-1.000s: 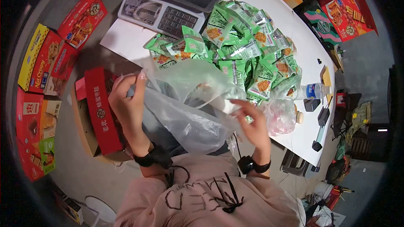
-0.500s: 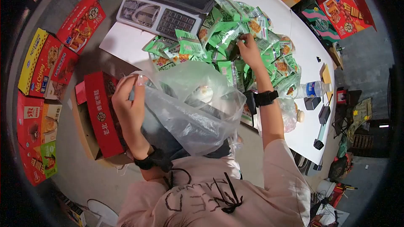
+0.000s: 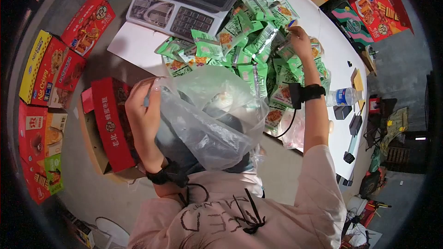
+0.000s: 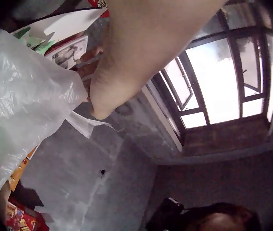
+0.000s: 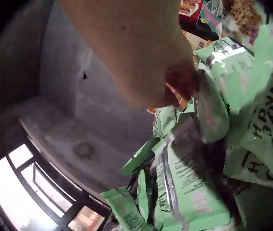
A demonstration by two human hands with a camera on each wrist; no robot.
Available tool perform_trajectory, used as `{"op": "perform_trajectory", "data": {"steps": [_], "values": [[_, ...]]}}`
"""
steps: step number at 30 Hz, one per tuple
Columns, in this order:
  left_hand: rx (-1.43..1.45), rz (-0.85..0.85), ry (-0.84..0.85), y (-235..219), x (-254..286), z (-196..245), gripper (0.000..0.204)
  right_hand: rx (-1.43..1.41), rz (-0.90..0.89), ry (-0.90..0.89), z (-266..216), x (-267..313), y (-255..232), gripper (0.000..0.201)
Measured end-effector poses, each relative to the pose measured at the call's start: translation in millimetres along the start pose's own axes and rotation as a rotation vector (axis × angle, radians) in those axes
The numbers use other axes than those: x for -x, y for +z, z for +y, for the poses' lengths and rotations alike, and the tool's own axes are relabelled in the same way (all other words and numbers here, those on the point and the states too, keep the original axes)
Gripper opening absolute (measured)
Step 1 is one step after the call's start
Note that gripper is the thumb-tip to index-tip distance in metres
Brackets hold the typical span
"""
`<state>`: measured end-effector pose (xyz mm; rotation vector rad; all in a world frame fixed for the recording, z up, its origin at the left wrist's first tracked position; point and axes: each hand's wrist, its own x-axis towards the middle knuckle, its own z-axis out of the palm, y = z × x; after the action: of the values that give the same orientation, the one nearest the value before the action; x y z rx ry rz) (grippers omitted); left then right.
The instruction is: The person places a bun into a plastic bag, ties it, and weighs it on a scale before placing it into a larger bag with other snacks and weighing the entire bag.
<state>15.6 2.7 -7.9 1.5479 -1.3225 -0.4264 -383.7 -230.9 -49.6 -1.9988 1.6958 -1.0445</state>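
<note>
My left hand [image 3: 143, 106] pinches the rim of a clear plastic bag [image 3: 207, 133], whose mouth hangs partly spread above my lap. In the left wrist view the bag [image 4: 26, 106] droops from the fingers, mostly hidden behind the forearm. Pale wrapped contents show dimly through the film. Over the right side of a heap of green snack packets [image 3: 256, 80], my right hand [image 3: 301, 44] reaches in with curled fingers. The right wrist view has those fingertips [image 5: 182, 84] gripping the edge of a green packet [image 5: 212, 108], with more packets close around it.
A printed carton [image 3: 173, 16] stands behind the heap on the white table [image 3: 134, 48]. To the right are a water bottle [image 3: 344, 97] and small black devices [image 3: 355, 124]. An open red box [image 3: 113, 124] sits left of my left hand; snack boxes [image 3: 41, 110] line the far left.
My right hand has left the bag's rim, gone to the middle of the heap, then shifted right across the packets. My left hand keeps its hold on the bag.
</note>
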Motion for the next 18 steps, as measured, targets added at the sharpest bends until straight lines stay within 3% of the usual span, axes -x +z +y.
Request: {"op": "perform_trajectory", "data": {"steps": [1,2,4,5,7,8,11,14,16,18], "values": [[0.002,0.003,0.005,0.4,0.2,0.4,0.016,0.140,-0.009,0.125,-2.7,-2.5,-3.4,0.026],[0.002,0.003,0.004,1.3,0.4,0.7,0.016,0.141,-0.009,0.125,-5.0,-2.3,-4.3,0.026],[0.020,0.040,0.003,4.2,0.5,0.9,0.015,0.448,-0.208,-0.135,-13.4,0.6,-3.7,0.030],[0.022,0.043,0.002,6.1,0.4,-0.7,0.015,0.449,-0.209,-0.139,-26.2,8.5,1.1,0.030],[0.043,0.040,0.020,9.1,-0.1,-5.1,0.015,0.838,-0.129,-0.300,-48.7,26.2,19.3,0.033],[0.042,0.042,0.018,9.8,-0.2,-4.5,0.015,0.836,-0.131,-0.302,-48.8,25.9,27.5,0.033],[0.065,0.030,0.022,12.6,-1.3,0.1,0.015,0.644,-0.446,-0.299,-49.5,22.5,51.1,0.037],[0.066,0.021,0.015,11.3,-0.9,3.4,0.015,0.455,-0.375,-0.223,-32.7,14.0,70.6,0.033],[0.075,0.027,0.027,10.4,-1.1,1.1,0.014,0.512,-0.366,-0.169,-26.0,10.0,75.6,0.026],[0.082,0.020,0.020,8.4,-2.0,-1.1,0.014,0.627,-0.183,-0.222,-22.1,10.9,79.0,0.022]]}}
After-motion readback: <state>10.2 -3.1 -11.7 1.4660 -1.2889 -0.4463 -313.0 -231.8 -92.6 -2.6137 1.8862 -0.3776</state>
